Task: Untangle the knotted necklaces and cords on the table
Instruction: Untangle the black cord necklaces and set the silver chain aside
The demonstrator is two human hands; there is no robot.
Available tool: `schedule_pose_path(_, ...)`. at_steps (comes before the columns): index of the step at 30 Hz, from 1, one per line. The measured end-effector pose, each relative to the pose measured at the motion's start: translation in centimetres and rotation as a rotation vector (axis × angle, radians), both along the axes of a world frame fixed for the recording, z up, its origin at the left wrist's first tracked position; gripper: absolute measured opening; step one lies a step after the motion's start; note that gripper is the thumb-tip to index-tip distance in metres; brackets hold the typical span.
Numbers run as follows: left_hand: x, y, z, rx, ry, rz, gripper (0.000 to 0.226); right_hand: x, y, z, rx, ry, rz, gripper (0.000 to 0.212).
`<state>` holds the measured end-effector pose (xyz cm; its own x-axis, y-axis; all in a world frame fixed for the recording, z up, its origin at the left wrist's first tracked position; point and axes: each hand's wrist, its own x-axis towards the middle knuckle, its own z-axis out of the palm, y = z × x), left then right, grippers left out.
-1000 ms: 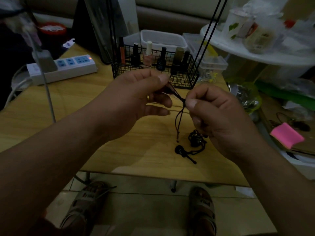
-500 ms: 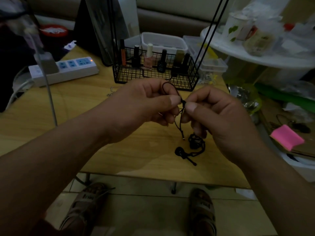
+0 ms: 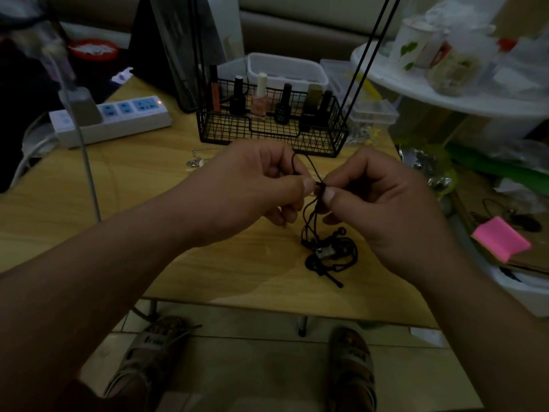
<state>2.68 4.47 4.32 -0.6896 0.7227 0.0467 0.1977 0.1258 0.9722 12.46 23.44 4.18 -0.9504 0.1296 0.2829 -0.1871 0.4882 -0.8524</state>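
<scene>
Fingertips of left hand and right hand pinch the knot between them, cord hanging down toward the tangle.

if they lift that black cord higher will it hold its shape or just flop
Probably floppy: the black cord hangs slack below where the left hand and right hand pinch it. Likely light, being thin. Its tangled end on the table would probably trail after it.
</scene>
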Motion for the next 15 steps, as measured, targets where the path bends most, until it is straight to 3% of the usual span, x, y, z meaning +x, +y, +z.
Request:
schedule_pose_path(7,0.34,0.12,0.02,0.092,-0.085,0.029,0.006,-0.44,-0.15,-0.26,-0.393,-0.194,0.051,0.005)
schedule_pose_path(15,0.50,0.22,-0.60,0.016,0.065,0.021,0.006,-0.18,-0.12,0.32,-0.102,-0.102,-0.011,0.023)
